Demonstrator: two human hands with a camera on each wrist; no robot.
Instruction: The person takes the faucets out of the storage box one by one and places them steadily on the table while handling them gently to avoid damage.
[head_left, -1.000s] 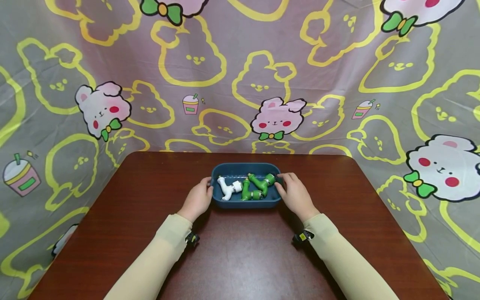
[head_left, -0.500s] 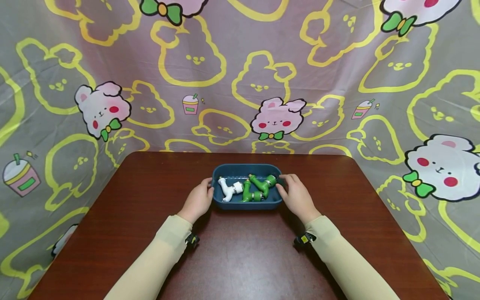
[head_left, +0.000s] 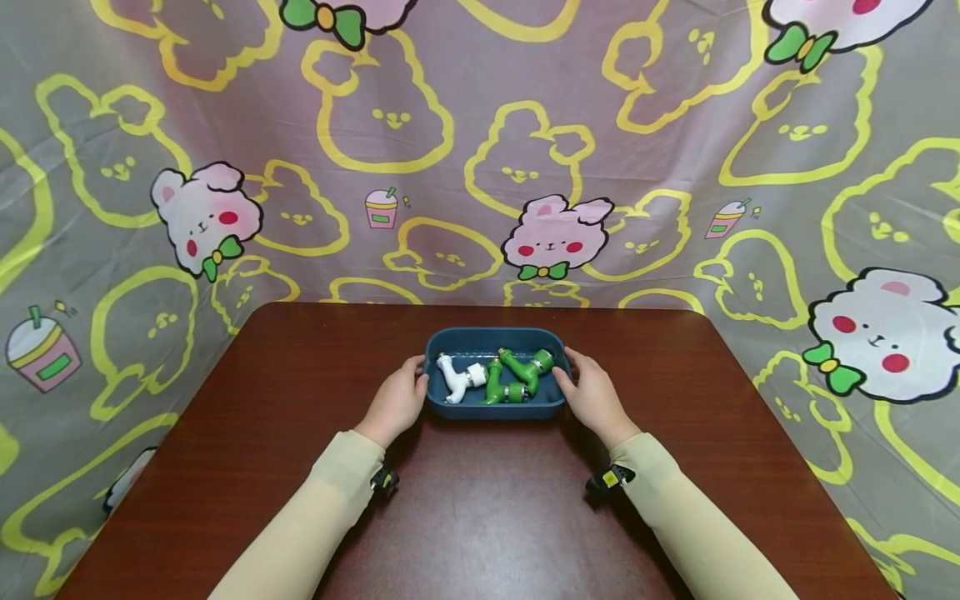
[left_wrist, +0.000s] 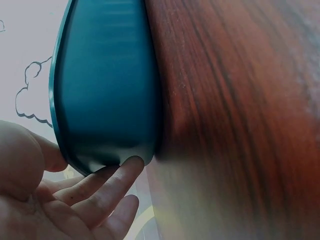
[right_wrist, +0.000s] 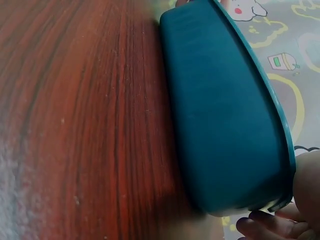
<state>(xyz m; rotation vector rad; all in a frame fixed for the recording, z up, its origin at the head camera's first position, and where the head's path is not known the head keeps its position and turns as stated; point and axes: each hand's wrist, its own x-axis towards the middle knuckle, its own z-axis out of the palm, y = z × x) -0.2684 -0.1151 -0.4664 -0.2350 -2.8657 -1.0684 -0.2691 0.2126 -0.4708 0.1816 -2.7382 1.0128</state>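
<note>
Your left hand [head_left: 393, 400] holds the left end of the blue tray [head_left: 495, 412], and your right hand [head_left: 596, 396] holds the right end. Your fingers are bent, grasping the tray at both ends, with each thumb up by the rim. The tray sits on the dark red-brown bench [head_left: 495, 500], in the middle and toward the far edge.

In the tray, a white pipe-like piece [head_left: 461, 380] lies on the left. One green pipe-like piece [head_left: 504, 390] lies near the middle, on the near side, and another green pipe-like piece [head_left: 528, 371] lies to its right and farther back. You can't tell if the two green ones touch.

Behind the bench hangs a cloth [head_left: 450, 75] with bunny and bear pictures. A pink cup picture [head_left: 52, 354] on the left has a green label, and any marks on it are too small to read. Your black wrist gadget [head_left: 609, 481] on the right has a yellow patch, also too tiny to read.

From above, the tray hides some of your fingertips. In the left wrist view, the tray's other end is cut off at the top. In the right wrist view, your hand is dim and partly cut off at the right edge. Both wrist views show the tray's outside, so its walls hide the pieces.
</note>
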